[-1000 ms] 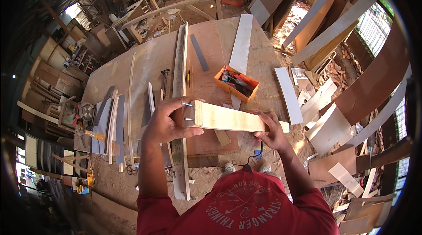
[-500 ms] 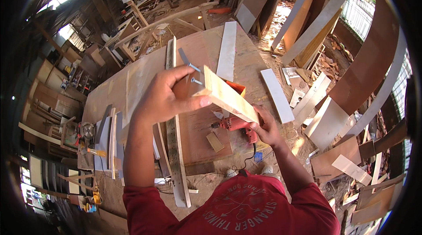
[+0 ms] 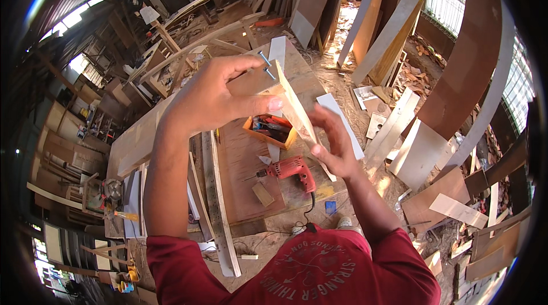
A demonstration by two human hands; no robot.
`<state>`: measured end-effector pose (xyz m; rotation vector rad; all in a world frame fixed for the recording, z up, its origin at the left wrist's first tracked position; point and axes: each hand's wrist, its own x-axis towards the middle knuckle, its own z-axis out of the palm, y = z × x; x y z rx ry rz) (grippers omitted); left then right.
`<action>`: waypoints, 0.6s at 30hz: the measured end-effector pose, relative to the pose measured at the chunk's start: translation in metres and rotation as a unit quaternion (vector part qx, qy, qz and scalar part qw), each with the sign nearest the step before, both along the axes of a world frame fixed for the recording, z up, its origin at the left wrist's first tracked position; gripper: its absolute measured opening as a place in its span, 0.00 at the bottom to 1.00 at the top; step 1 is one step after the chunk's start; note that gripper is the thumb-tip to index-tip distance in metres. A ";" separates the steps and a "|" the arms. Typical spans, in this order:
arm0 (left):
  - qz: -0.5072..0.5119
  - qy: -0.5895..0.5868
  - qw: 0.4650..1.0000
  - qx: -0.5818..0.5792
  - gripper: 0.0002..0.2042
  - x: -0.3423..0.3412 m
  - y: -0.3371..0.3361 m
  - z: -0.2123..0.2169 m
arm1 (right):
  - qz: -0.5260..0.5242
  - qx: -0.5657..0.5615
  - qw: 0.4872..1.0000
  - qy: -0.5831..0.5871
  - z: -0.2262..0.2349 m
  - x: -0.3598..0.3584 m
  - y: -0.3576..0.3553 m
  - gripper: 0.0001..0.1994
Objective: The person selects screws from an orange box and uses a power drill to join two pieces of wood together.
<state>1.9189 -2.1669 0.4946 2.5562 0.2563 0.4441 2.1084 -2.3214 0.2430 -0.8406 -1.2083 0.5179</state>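
Wooden piece (image 3: 293, 106) up in the air above the counter (image 3: 134, 140), between the two hands, tilted, one end far and left, the other near and right. Left hand (image 3: 212, 95) has its far/left end: fingers (image 3: 242, 66) curved over the far side, thumb along the near side, pinching the brown block end between them. Two screws (image 3: 267, 66) stick out at that end, just beside the index fingertip. Right hand (image 3: 338, 150) at the near/right end, thumb on or right by the edge, other fingers curled on the right side and a bit blurred; can't tell if they press on the wood. Below, on the counter: red drill (image 3: 291, 169) lying on its side, bit toward the left, cord running off near; small wood block (image 3: 262, 194) just left of and nearer than it; orange box (image 3: 290, 138) of tools beyond the drill, partly behind the wooden piece. Long plank (image 3: 218, 213) at left, its near end overhanging the edge. White board (image 3: 346, 121) behind the right hand. Far left, circular saw (image 3: 112, 190) with an orange-handled tool (image 3: 127, 215) near it. Blue object (image 3: 330, 208) right of the cord, too small to identify.
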 end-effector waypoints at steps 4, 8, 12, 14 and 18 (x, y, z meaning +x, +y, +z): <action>0.016 0.048 0.993 -0.107 0.27 0.024 -0.018 0.010 | -0.017 0.128 0.991 -0.027 0.083 0.006 0.009 0.40; -0.004 0.051 0.997 -0.059 0.26 0.041 -0.020 0.017 | -0.013 0.172 0.984 -0.032 0.104 0.016 0.016 0.35; -0.023 0.038 0.999 -0.003 0.26 0.052 -0.018 0.016 | -0.062 0.165 0.984 -0.032 0.098 0.023 0.016 0.31; -0.024 0.035 0.999 -0.001 0.27 0.054 -0.019 0.016 | -0.085 0.163 0.982 -0.042 0.101 0.023 0.013 0.30; -0.023 0.035 0.999 0.019 0.27 0.057 -0.017 0.016 | -0.106 0.164 0.979 -0.051 0.105 0.023 0.012 0.28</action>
